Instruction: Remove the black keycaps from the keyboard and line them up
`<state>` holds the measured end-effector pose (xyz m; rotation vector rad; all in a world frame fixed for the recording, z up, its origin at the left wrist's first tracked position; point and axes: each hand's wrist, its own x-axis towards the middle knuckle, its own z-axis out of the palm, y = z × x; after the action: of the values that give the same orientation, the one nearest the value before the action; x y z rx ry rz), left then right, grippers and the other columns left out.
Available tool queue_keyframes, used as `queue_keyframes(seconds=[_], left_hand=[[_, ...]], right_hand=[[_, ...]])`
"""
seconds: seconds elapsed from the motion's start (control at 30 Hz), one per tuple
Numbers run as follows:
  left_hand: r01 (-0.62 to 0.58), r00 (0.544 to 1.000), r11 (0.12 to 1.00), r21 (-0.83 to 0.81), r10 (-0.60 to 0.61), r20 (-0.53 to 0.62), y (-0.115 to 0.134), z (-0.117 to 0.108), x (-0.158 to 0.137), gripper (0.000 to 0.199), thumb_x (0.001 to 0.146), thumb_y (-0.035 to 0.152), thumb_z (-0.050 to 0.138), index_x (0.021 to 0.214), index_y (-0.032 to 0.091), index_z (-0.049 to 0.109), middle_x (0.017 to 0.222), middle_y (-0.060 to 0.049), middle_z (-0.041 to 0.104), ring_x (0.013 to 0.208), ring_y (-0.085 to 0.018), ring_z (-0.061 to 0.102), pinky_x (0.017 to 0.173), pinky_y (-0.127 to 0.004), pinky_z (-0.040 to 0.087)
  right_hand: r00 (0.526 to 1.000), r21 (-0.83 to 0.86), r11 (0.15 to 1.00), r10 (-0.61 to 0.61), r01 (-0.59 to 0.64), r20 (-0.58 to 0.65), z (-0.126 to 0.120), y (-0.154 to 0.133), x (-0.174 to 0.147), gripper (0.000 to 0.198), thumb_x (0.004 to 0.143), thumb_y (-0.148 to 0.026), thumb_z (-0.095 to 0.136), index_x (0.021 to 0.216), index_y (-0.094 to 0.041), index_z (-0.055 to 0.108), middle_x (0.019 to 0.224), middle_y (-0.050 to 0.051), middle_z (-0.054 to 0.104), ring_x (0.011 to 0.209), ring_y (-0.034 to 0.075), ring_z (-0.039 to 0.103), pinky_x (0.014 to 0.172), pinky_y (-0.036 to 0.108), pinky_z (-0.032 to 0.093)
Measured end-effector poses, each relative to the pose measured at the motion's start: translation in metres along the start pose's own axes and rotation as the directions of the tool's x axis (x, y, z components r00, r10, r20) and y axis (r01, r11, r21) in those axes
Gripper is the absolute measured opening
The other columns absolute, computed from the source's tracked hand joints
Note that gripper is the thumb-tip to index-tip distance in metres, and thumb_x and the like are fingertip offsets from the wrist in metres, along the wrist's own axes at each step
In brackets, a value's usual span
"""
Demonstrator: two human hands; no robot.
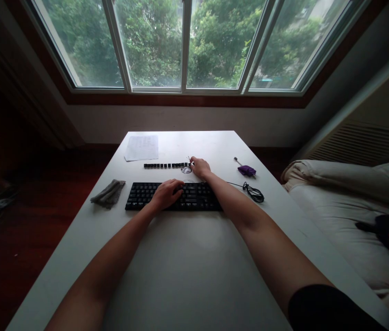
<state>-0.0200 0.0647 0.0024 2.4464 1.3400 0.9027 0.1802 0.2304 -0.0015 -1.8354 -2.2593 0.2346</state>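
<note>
While the left hand (167,193) lies palm down over the middle of the black keyboard (194,198), the right hand (200,168) reaches past the keyboard's far side, toward the far edge of the white surface (187,262). Left grip: fingers bent over the keys near the keyboard's far side; cannot tell whether they close on anything. Right grip: fingertips together on a thin, wire-like item (189,158), too small to make out fully. Keyboard sits lengthwise across the surface, roughly parallel to the far edge and well apart from the near one. Beyond it, a row of small black keycaps (163,165) runs parallel to the far edge, its right end just beside the right fingertips. Small round object (186,170) on the near side of that end; details unclear. Printed paper (142,147) lies by the far left corner; a crumpled grey cloth (109,194) near the left edge, left of the keyboard. Toward the right edge: a purple item (247,170) with a thin-handled tool (237,161) beside it, and, nearer, a coiled black cable (254,193) off the keyboard's right end.
</note>
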Motion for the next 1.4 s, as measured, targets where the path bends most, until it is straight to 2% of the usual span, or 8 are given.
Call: queue_keyframes(seconds=[0.27, 0.77, 0.93, 1.1, 1.2, 1.27, 1.33, 1.4], left_hand=[[-0.002, 1.000, 1.000, 0.002, 0.002, -0.003, 0.000, -0.001, 0.001, 0.021, 0.091, 0.026, 0.057, 0.111, 0.025, 0.063, 0.104, -0.004, 0.067, 0.097, -0.021, 0.063, 0.088, -0.036, 0.050], [-0.011, 1.000, 1.000, -0.012, 0.011, 0.009, 0.004, -0.004, 0.001, 0.017, 0.091, 0.025, 0.056, 0.106, 0.025, 0.066, 0.104, -0.004, 0.067, 0.098, -0.021, 0.063, 0.090, -0.036, 0.050], [-0.009, 1.000, 1.000, -0.009, 0.009, 0.010, 0.003, -0.003, 0.001, 0.017, 0.091, 0.026, 0.056, 0.106, 0.025, 0.066, 0.105, -0.004, 0.067, 0.098, -0.021, 0.063, 0.090, -0.036, 0.050], [-0.015, 1.000, 1.000, -0.022, 0.015, 0.005, 0.004, -0.003, 0.001, 0.017, 0.092, 0.026, 0.056, 0.105, 0.025, 0.066, 0.104, -0.004, 0.067, 0.098, -0.021, 0.063, 0.090, -0.036, 0.050], [-0.012, 1.000, 1.000, -0.020, 0.012, 0.009, 0.005, -0.003, 0.001, 0.017, 0.091, 0.027, 0.056, 0.104, 0.026, 0.067, 0.103, -0.004, 0.067, 0.097, -0.021, 0.063, 0.090, -0.036, 0.051], [-0.013, 1.000, 1.000, -0.016, 0.013, 0.009, 0.005, -0.003, 0.002, 0.016, 0.091, 0.027, 0.056, 0.103, 0.026, 0.067, 0.103, -0.004, 0.067, 0.097, -0.021, 0.063, 0.090, -0.036, 0.051], [-0.016, 1.000, 1.000, -0.016, 0.016, 0.005, 0.005, -0.002, 0.002, 0.016, 0.091, 0.027, 0.056, 0.103, 0.026, 0.067, 0.102, -0.004, 0.067, 0.097, -0.021, 0.063, 0.089, -0.036, 0.051], [-0.019, 1.000, 1.000, -0.017, 0.019, 0.001, 0.005, -0.002, 0.001, 0.016, 0.091, 0.027, 0.056, 0.103, 0.026, 0.068, 0.103, -0.004, 0.067, 0.097, -0.021, 0.063, 0.089, -0.036, 0.051]], right_hand=[[1.000, 0.048, 0.999, -0.003, 0.004, -0.028, 0.002, 0.002, 0.003, 0.027, 0.093, -0.031, 0.055, 0.119, -0.025, 0.059, 0.111, 0.011, 0.069, 0.097, 0.025, 0.063, 0.079, 0.033, 0.045], [0.999, 0.097, 0.994, 0.038, -0.040, 0.026, 0.006, 0.004, 0.008, 0.035, 0.092, -0.041, 0.056, 0.123, -0.025, 0.056, 0.114, 0.011, 0.069, 0.104, 0.025, 0.062, 0.085, 0.034, 0.045], [0.997, 0.221, 0.973, 0.071, -0.071, 0.008, 0.002, 0.009, 0.011, 0.037, 0.094, -0.045, 0.049, 0.122, -0.022, 0.055, 0.116, 0.012, 0.068, 0.103, 0.025, 0.062, 0.084, 0.032, 0.045], [0.991, 0.371, 0.922, 0.131, -0.112, -0.027, -0.006, 0.020, 0.004, 0.034, 0.099, -0.037, 0.031, 0.114, -0.021, 0.056, 0.103, 0.012, 0.069, 0.091, 0.025, 0.063, 0.076, 0.032, 0.046], [0.995, 0.444, 0.895, 0.088, -0.055, -0.056, -0.012, 0.025, -0.009, 0.034, 0.097, -0.033, 0.030, 0.106, -0.020, 0.059, 0.094, 0.008, 0.069, 0.085, 0.023, 0.062, 0.073, 0.031, 0.046], [0.995, 0.477, 0.878, 0.001, 0.044, -0.095, -0.016, 0.027, -0.020, 0.035, 0.096, -0.031, 0.030, 0.100, -0.020, 0.063, 0.091, 0.006, 0.068, 0.084, 0.021, 0.061, 0.075, 0.030, 0.047], [0.979, 0.491, 0.855, -0.089, 0.169, -0.182, -0.022, 0.029, -0.032, 0.034, 0.095, -0.034, 0.036, 0.097, -0.020, 0.067, 0.094, 0.006, 0.068, 0.089, 0.020, 0.061, 0.081, 0.030, 0.047], [0.951, 0.498, 0.831, -0.109, 0.247, -0.289, -0.028, 0.032, -0.044, 0.032, 0.092, -0.038, 0.044, 0.098, -0.020, 0.070, 0.101, 0.006, 0.067, 0.091, 0.019, 0.061, 0.087, 0.031, 0.046]])
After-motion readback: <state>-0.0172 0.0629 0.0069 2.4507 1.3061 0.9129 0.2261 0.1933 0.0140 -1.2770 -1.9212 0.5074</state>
